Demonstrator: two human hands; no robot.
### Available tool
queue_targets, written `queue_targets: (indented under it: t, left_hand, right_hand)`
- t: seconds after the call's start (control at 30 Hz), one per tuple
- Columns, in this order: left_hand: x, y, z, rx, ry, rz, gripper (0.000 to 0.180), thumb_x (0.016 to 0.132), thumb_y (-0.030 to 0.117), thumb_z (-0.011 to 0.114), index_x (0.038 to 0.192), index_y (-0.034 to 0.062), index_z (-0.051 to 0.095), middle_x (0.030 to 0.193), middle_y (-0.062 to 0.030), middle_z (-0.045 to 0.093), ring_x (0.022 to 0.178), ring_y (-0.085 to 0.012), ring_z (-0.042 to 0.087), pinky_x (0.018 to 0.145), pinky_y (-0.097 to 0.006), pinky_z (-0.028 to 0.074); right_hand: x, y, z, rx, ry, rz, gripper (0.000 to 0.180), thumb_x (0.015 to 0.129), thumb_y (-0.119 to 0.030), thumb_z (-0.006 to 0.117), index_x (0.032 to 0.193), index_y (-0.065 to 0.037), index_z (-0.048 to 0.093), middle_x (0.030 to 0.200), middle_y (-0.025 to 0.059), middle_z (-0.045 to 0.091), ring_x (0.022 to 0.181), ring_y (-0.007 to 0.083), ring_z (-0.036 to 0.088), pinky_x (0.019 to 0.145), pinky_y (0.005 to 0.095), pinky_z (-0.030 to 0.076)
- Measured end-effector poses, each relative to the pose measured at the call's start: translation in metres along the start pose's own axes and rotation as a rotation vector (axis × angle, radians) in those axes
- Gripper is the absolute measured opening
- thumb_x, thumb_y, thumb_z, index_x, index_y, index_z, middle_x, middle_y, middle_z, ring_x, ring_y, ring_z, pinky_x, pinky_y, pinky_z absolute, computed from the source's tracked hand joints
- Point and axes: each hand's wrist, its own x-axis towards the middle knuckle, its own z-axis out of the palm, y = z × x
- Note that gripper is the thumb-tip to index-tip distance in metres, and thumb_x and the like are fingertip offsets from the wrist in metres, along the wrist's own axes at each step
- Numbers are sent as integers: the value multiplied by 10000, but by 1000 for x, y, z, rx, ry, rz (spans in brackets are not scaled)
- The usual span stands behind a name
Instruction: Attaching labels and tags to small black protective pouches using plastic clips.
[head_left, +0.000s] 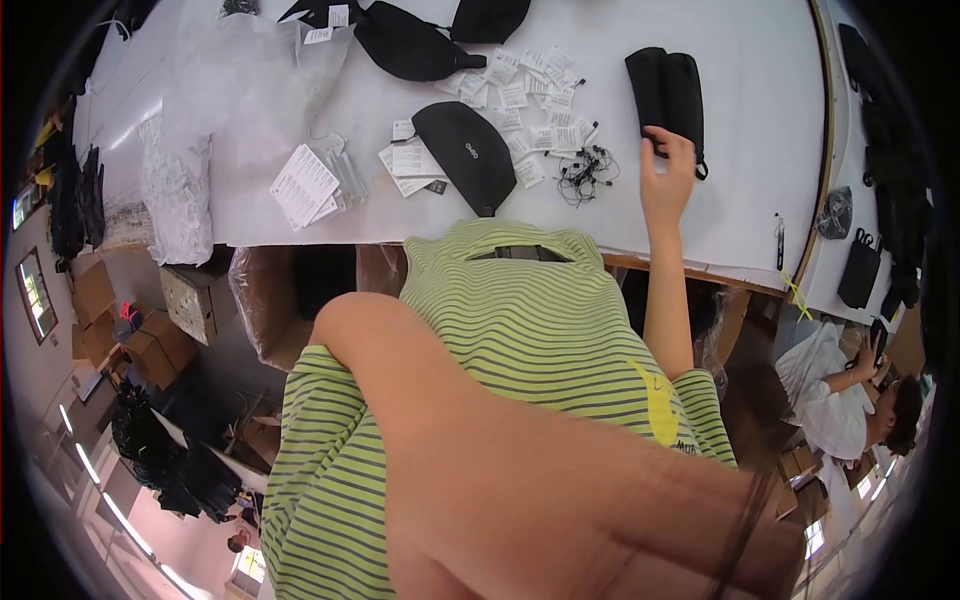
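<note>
My right hand (668, 180) is at the lower end of a black pouch (668, 85) that lies lengthwise on the white table, its fingers bent around the near edge. A short loop sticks out at that end. Very close to the camera, my left hand (650, 510) is raised and smeared by motion, so its fingers cannot be made out. Thin dark strands cross beside it. In front of my body lies a black crescent-shaped waist bag (465, 150). White printed tags (410, 165) stick out beside it.
Loose white labels (515, 95) and a tangle of black cords (585, 178) lie mid-table. More black bags (405, 40) are at the back, with clear plastic bags (235, 70) and a stack of cards (305, 187) at left. A pen (780, 240) lies right. Another person (830, 400) works at right.
</note>
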Motion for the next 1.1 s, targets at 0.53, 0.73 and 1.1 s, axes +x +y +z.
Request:
queue_targets:
  t: [0.53, 0.73, 1.1]
  left_hand:
    - [-130, -92, -289, 1412, 938, -422, 484, 801, 320, 705, 1067, -46, 530, 1039, -156, 573, 929, -257, 571, 818, -352, 455]
    - [-122, -119, -287, 1633, 900, -334, 522, 805, 297, 690, 1111, -65, 470, 1079, -207, 483, 1044, -344, 475, 908, -407, 387]
    - [-153, -110, -316, 2063, 871, -279, 464, 775, 270, 702, 1116, 3, 536, 1035, -157, 533, 1002, -324, 495, 871, -413, 399]
  right_hand:
    - [-61, -21, 77, -225, -399, -65, 138, 674, -128, 725, 750, -86, 619, 815, 75, 560, 822, 267, 545, 704, 384, 449]
    - [-62, -20, 82, -317, -297, -123, 102, 644, -122, 716, 689, -88, 630, 780, 66, 572, 783, 257, 548, 682, 387, 453]
    - [-33, -52, 35, -15, -364, 125, 117, 662, -170, 700, 681, -64, 654, 742, 43, 625, 697, 214, 567, 625, 336, 458]
